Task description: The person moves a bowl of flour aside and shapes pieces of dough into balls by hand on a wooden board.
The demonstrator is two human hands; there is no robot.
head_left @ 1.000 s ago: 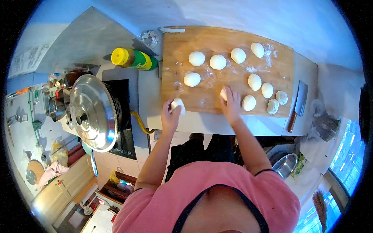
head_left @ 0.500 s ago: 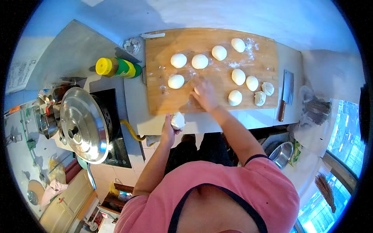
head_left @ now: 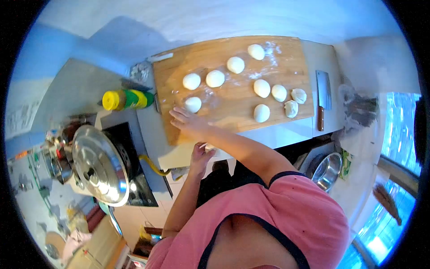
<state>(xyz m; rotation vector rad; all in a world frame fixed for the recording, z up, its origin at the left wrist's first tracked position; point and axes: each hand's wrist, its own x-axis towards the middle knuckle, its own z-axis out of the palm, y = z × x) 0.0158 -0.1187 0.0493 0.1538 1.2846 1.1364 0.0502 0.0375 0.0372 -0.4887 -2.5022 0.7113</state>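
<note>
My left hand [head_left: 201,155] is at the front edge of the wooden board, closed around a lump of dough [head_left: 208,147] that is mostly hidden by my right forearm. My right hand [head_left: 187,123] reaches across to the board's left front part, fingers stretched out and spread over the wood. Just beyond its fingertips sits a round dough ball [head_left: 192,104]; whether they touch it I cannot tell. More smooth balls lie farther back, such as one dough ball [head_left: 215,79]. Two rougher, creased dough lumps, one of them this lump [head_left: 291,109], rest at the right.
The floured wooden board [head_left: 170,96] fills much of the counter. A cleaver [head_left: 321,101] lies to its right. At the left stand a yellow-capped green container [head_left: 127,99] and a lidded pan [head_left: 99,166] on the stove. A metal bowl [head_left: 327,172] is low at the right.
My right hand has moved left across the board, toward the nearest left dough ball. My left hand still holds its dough, now largely covered by my right forearm. The view has shifted slightly.
</note>
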